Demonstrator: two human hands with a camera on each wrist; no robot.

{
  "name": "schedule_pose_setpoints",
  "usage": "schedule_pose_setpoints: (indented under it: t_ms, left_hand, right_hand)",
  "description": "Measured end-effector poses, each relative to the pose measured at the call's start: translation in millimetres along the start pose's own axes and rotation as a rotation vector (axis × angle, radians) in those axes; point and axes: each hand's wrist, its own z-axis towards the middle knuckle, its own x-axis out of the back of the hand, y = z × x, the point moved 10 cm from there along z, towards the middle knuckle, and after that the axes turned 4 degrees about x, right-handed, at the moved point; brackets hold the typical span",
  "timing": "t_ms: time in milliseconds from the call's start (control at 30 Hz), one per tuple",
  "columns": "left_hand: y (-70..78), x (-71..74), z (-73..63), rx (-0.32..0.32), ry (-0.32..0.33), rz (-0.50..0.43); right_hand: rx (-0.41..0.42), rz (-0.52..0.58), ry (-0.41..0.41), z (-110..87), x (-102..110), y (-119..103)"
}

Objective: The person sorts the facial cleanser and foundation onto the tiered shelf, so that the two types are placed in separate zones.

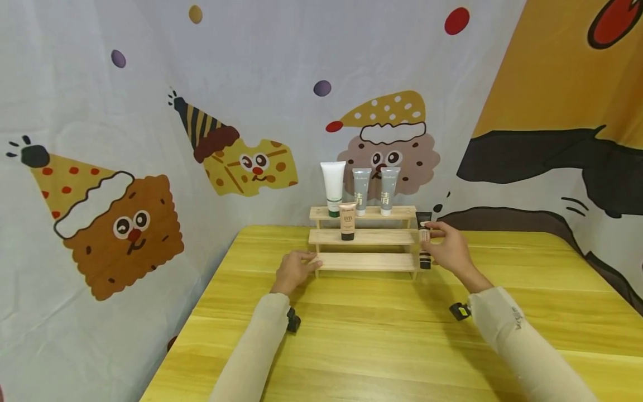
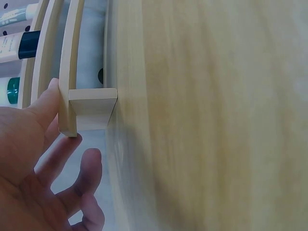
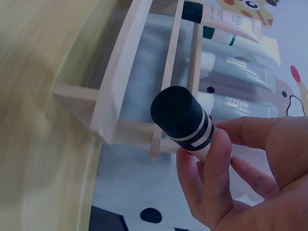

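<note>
A three-tier wooden display rack stands on the table. My left hand holds the left end of its lowest shelf, fingertips around the board's end. At the rack's right side, my right hand pinches a cosmetic tube with a black cap; the cap points down and fingers cover part of the body. A pink BB cream tube stands cap-down on the middle tier. On the top tier are a white tube with a green cap and two grey tubes with white caps.
The yellow wood-grain table spreads around the rack. Close behind hangs a pale cloth backdrop with cartoon food figures. Black wrist cameras sit at both cuffs.
</note>
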Motion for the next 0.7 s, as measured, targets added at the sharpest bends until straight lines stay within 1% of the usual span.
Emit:
schedule_pose_setpoints:
  t_ms: [333, 700]
  left_hand:
    - [0.3, -1.2, 2.3, -0.013, -0.012, -0.019]
    - [-1.8, -1.4, 2.0, 0.0, -0.01, -0.019]
  right_hand:
    - [0.032, 0.078, 0.027, 7.0, -12.6, -13.5]
    - [0.048, 0.12, 0.074, 14.3, -28.1, -25.2]
